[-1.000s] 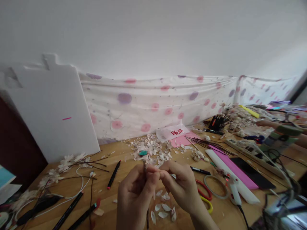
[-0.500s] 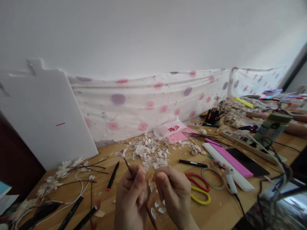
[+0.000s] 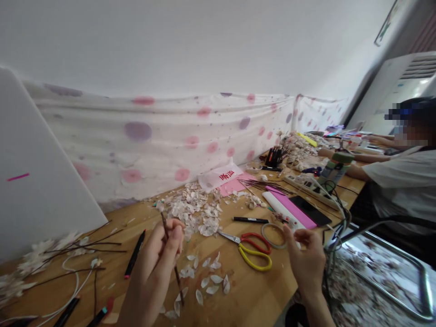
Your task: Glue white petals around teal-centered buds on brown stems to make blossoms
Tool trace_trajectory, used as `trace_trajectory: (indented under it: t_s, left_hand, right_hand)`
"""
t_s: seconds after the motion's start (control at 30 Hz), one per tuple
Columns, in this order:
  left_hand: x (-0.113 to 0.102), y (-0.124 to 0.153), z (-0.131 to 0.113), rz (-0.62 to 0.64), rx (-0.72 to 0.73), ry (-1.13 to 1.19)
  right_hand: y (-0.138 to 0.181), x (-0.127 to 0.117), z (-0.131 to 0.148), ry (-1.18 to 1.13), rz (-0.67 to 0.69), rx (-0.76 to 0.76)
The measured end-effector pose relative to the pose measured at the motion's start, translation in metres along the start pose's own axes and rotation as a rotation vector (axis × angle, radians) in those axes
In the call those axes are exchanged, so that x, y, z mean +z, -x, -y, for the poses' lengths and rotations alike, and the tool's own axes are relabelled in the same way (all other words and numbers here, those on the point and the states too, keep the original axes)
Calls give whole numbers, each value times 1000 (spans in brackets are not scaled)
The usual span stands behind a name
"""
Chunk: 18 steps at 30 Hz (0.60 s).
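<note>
Brown twig (image 3: 178,283) slants through the left hand (image 3: 157,256), clamped between thumb and fingers and jutting above and below them, while scissors (image 3: 235,239) lie between both hands' fingers and the right hand's (image 3: 307,261) stand apart.

Cloth (image 3: 163,145) at 9 o'clock: wht, pink-&-purp-spotted! Scissors (image 3: 240,240) at 5, red-&-yel-handled. Dk brn stick (image 3: 177,279) at 7; brt pink strip (image 3: 291,206) at 4!
</note>
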<state>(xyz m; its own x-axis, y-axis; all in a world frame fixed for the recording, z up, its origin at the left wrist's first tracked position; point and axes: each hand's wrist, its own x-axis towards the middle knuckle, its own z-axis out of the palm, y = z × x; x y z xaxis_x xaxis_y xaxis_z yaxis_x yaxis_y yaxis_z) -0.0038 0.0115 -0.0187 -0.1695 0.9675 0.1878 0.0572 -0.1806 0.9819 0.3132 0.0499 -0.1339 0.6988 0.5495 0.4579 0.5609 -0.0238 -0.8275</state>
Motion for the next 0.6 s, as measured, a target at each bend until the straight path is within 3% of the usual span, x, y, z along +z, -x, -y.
trace_trajectory:
  t_s: [0.1,0.27,0.4,0.6]
  left_hand:
    - [2,-1,-3,28,20,-18]
    - [6,3,-9,95,33,-82]
    - [5,5,-1,111,168,-219]
    - [0,6,24,79,373,-428]
  right_hand:
    - [-25,-2,-30,195,-27,73]
    - [-42,17,-58,386,218,159]
    - [-51,28,-63,456,312,161]
    - [-61,12,-51,342,257,3]
